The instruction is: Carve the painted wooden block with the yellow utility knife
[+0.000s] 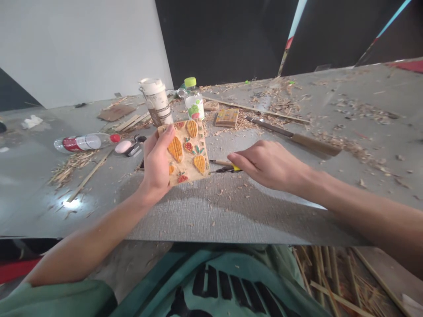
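Observation:
In the head view, my left hand (157, 160) grips a square, tan, board-like piece (191, 165) printed or carved with orange and red fruit shapes. The thumb lies on its face, and the fingers are hidden behind. Closed in a fist, my right hand (269, 165) holds a yellow-and-black tool (228, 169) with a thin dark tip. That tip reaches the right edge of the square piece; whether it touches, I cannot tell. Just above it shows a slim light stick-like tool (220, 162). Behind lies a smaller patterned block (227, 117).
A paper cup (157, 101), a green-capped bottle (194, 103) and a fallen red-capped bottle (84, 142) are at the back and left. A large wood-handled blade (297, 136) lies right, amid wood shavings (277, 103). Sticks (330, 273) lie below the table's front edge.

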The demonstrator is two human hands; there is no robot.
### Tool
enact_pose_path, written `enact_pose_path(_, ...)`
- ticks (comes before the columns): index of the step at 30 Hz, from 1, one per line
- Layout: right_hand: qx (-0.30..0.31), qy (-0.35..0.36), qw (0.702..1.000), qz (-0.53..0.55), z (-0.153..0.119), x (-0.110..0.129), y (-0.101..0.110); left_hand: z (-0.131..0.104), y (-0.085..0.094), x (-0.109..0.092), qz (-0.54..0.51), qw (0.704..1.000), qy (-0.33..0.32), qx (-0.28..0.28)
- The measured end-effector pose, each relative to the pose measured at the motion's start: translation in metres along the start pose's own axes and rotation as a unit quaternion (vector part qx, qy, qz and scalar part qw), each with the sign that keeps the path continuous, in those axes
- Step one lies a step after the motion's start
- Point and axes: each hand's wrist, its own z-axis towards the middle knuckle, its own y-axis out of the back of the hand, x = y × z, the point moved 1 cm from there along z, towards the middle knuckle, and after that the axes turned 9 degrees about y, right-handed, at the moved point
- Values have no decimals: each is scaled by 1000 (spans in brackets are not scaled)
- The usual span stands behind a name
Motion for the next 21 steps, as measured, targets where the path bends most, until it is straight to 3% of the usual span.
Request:
enact_pose_path(7,4,-6,999,-38,-1,3,-2,-1,-1,0,-1,1000,5,-7)
enact_pose_path(13,24,-35,996,-73,0,8,-9,-8,-2,2,-6,998,52,-44)
enact_pose_path(17,-39,-9,989,-139,-3,10,-11,-12,-4,-1,-31,990,118,-76)
enact_pose_path(21,-103,5,974,-201,-5,11,-10,-14,-7,-7,-43,985,131,-104)
